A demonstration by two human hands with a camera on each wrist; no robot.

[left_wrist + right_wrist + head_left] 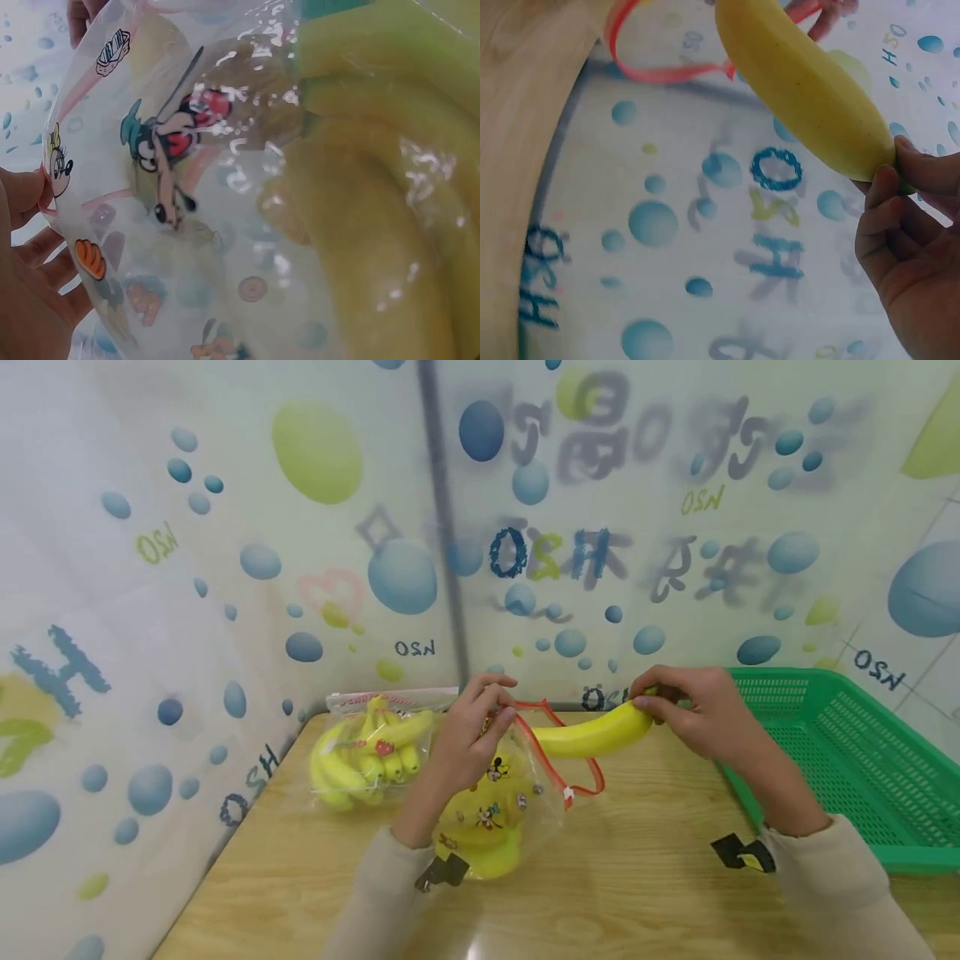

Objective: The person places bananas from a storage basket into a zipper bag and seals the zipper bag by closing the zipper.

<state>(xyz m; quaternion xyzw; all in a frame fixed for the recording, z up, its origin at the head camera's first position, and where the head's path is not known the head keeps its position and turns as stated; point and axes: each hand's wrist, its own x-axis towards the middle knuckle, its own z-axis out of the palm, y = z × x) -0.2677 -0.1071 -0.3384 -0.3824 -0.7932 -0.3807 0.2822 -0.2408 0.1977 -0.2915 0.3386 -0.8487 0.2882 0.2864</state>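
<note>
My right hand (693, 706) pinches one end of a yellow banana (592, 737). The banana's other end reaches into the mouth of a clear zip bag (543, 810), which has a red zip edge and cartoon prints. My left hand (468, 743) pinches the bag's rim, with the thumb on the red edge (46, 187) in the left wrist view. More bananas (375, 225) lie inside this bag, seen through the plastic. In the right wrist view the fingertips (885, 184) grip the banana's tip.
A second clear zip bag (341, 702) full of bananas lies at the left on the wooden table (622, 877). At the right stands a green plastic basket (840, 852). A curtain (360, 535) printed with bubbles hangs behind the table.
</note>
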